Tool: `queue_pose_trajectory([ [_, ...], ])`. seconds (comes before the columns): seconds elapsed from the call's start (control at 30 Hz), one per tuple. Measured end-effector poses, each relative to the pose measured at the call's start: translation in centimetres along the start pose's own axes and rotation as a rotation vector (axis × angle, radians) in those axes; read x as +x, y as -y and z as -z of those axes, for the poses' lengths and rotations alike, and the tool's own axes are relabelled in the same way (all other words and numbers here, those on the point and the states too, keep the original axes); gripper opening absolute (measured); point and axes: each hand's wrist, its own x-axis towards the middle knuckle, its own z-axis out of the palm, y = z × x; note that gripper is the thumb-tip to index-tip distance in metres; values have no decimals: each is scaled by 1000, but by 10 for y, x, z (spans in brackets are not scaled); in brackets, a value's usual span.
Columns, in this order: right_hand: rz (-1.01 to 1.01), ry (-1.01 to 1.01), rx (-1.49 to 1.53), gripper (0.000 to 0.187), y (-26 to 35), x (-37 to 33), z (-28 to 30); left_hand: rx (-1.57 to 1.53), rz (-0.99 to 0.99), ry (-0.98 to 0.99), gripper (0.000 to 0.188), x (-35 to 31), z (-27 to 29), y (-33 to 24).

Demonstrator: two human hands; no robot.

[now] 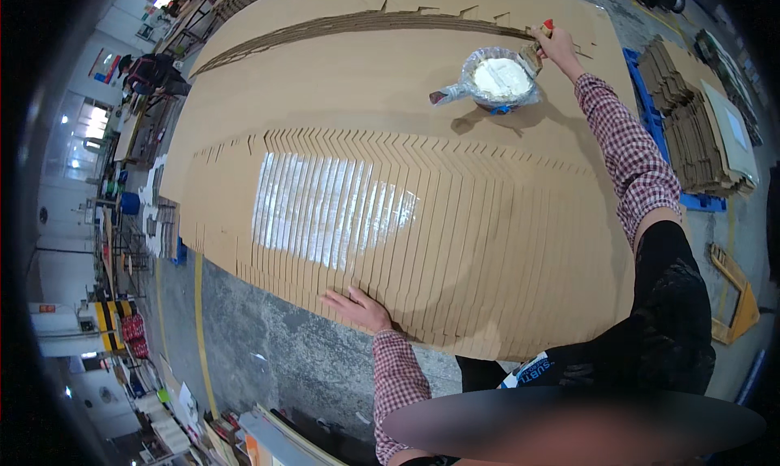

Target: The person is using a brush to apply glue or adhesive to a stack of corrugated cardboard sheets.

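Note:
My right hand (557, 48) grips a brush (530, 56) with a red-tipped handle, its bristles against the rim of a plastic-wrapped pot (502, 102). White paste (500, 78) fills the pot, and a wrapped handle (452, 94) sticks out to its left. Fingers outstretched, my left hand (357, 309) lies flat near the near edge of a fanned row of overlapping cardboard sheets (471, 247). A shiny wet coat (325, 210) covers the left middle of the row. All of this lies on a large cardboard surface (349, 84).
A stack of notched cardboard strips (366, 23) runs along the far side. To the right, cut cardboard (686, 117) sits on a blue pallet (705, 203), near a yellow pallet-jack handle (738, 299). Another person (150, 74) stands at a bench, far left.

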Motion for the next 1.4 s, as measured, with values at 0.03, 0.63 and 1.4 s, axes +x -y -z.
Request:
queue_pose_trajectory([
  [0.03,37,33,26,42,-1,3,-5,-16,39,34,66,0,1,-2],
  [0.63,136,35,-107,45,-4,19,-41,26,11,35,60,-4,9,-2],
  [1.4,-174,267,918,23,55,-116,33,61,-45,-25,59,-3,6,0],
])
